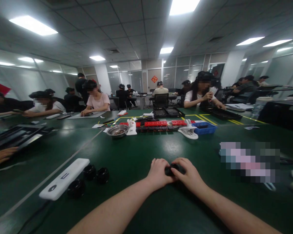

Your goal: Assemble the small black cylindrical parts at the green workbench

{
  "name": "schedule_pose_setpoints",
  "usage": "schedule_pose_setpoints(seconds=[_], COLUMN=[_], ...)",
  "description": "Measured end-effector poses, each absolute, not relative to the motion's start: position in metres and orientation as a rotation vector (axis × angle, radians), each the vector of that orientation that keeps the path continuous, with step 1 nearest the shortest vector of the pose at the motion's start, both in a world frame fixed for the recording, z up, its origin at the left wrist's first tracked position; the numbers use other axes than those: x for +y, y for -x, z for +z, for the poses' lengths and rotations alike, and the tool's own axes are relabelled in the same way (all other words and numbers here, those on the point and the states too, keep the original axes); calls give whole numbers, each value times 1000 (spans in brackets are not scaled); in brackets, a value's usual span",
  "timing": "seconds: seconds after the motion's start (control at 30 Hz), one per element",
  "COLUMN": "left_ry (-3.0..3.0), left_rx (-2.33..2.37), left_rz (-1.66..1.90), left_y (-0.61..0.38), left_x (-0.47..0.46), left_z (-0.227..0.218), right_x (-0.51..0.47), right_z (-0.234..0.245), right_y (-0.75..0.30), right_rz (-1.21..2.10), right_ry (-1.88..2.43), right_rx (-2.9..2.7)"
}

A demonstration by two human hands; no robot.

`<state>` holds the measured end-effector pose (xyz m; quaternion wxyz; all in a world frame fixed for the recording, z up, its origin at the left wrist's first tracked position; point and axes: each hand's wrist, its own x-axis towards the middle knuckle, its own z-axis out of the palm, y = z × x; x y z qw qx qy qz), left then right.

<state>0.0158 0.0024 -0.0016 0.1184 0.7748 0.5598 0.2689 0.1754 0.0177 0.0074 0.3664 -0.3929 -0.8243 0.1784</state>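
- The green table [146, 148] spreads beneath everything else told here.
- A black tray [172, 113] lies open on the far side, its long axis running left to right; its contents are too small to tell.
- A row of red-topped parts [156, 124] stretches left to right, just nearer than the tray.
- A white power strip [69, 177] lies on the left, slanting from near left to far right.
- The left hand [158, 170] and right hand [188, 174] meet mid-table, fingers curled, both closed around one dark piece.
- A blue bin [206, 131] stands at the row's right end, with a dark, elongated item inside.
- A metal bowl [111, 132] stands at the left end, holding many small copper-toned bits.
- Three rounded black pieces [103, 175] sit beside the strip, on its right.
- The dark piece [181, 168] is between the hands, near the table's middle; its long axis seems to run left to right, but fingers cover most of it, and which end points where cannot be told.
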Motion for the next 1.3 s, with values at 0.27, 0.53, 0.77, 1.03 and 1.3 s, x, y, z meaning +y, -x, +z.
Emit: schedule_pose_setpoints(seconds=[0.27,0.53,0.77,1.03,1.3], left_ry=[-2257,-2250,-2242,-2217,-2212], left_rx=[1666,1649,1654,1662,1669], left_rz=[768,746,730,787,708], left_y=[-17,-16,-16,-17,-17], left_x=[2,4,3,3,3], left_z=[2,-2,-1,-2,0], right_x=[15,8,11,12,11], right_z=[9,13,16,12,12], right_y=[-175,-172,-170,-174,-171], right_rz=[354,350,328,269,302], right_ry=[1112,996,1040,1064,985], right_rx=[-2108,-2201,-2218,-2062,-2229])
